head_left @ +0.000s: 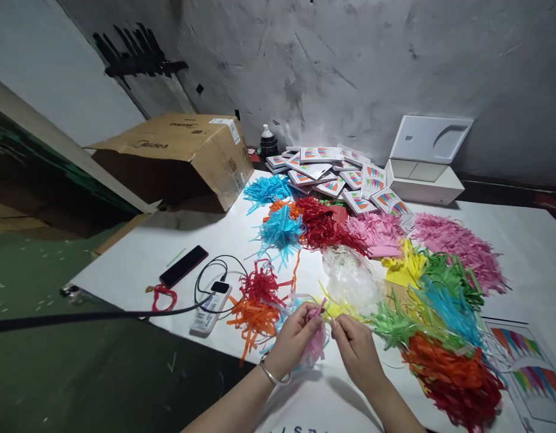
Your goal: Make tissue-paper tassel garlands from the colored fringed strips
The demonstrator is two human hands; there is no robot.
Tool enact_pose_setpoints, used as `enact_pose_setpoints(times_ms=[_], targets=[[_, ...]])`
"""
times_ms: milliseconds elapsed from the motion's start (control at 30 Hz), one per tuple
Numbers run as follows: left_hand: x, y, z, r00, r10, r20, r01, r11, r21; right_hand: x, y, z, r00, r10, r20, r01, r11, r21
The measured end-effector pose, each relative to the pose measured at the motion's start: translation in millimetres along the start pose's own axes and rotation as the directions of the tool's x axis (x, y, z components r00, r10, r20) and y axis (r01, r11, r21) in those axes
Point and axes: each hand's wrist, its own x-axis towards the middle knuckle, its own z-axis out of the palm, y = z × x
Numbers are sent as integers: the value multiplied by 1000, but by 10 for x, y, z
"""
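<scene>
My left hand (292, 340), with a bangle at the wrist, is closed around a pink paper tassel (317, 347) near the front edge of the table. Its strips hang below my fingers, and a twisted pink end sticks up above them. Just to the right, my right hand (357, 353) pinches what looks like a thin string drawn from the tassel's top. Red strips (262, 282) and orange strips (255, 319) lie left of my hands. Beyond them rests a tangle of clear string or film (352, 279), beside yellow strips (338, 308).
Tassel bundles in blue (280, 228), dark red (327, 222), pink (458, 246), green (449, 276) and orange (444, 364) cover the right and middle. Printed packs (325, 171), a white box (424, 183) and a carton (219, 168) stand behind. A phone (184, 266) and cabled power bank (211, 310) lie left.
</scene>
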Motion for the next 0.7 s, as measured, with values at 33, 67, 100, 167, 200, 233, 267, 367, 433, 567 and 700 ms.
enact_pose_setpoints(times_ms=[33, 67, 100, 167, 200, 233, 267, 367, 433, 567, 700], targets=[[-1, 1, -1, 1000, 9, -1, -9, 1000, 6, -4, 5, 5, 1000, 0, -2, 0, 1000, -9], [-1, 0, -1, 1000, 15, -2, -15, 1000, 16, -10, 9, 9, 1000, 0, -8, 0, 1000, -19], [-2, -4, 0, 1000, 20, -6, -20, 999, 28, -16, 14, 12, 1000, 0, -17, 0, 999, -33], [-3, -13, 7, 1000, 21, -20, -20, 999, 49, -30, 21, 15, 999, -2, -36, 0, 998, -70], [-4, -15, 13, 999, 22, -26, -21, 998, 56, -37, 24, 15, 999, -3, -43, -1, 996, -93], [-5, -14, 19, 999, 28, -33, -26, 998, 63, -43, 25, 14, 999, -4, -51, -2, 993, -116], [-7, -8, 26, 999, 36, -38, -34, 997, 72, -49, 25, 12, 998, -5, -58, -3, 991, -136], [-14, 24, 48, 997, 69, -36, -62, 986, 152, -50, 15, 3, 999, -22, -41, 16, 991, -136], [-22, 45, 62, 996, 91, -20, -83, 968, 236, -37, 3, -9, 999, -33, -15, 32, 995, -92], [-44, 51, 82, 993, 114, 35, -119, 940, 320, -1, -17, -52, 1000, -7, 23, 6, 1000, 29], [-53, 41, 70, 988, 155, 18, -148, 900, 410, 9, 9, -71, 993, 59, 98, -77, 980, 186]])
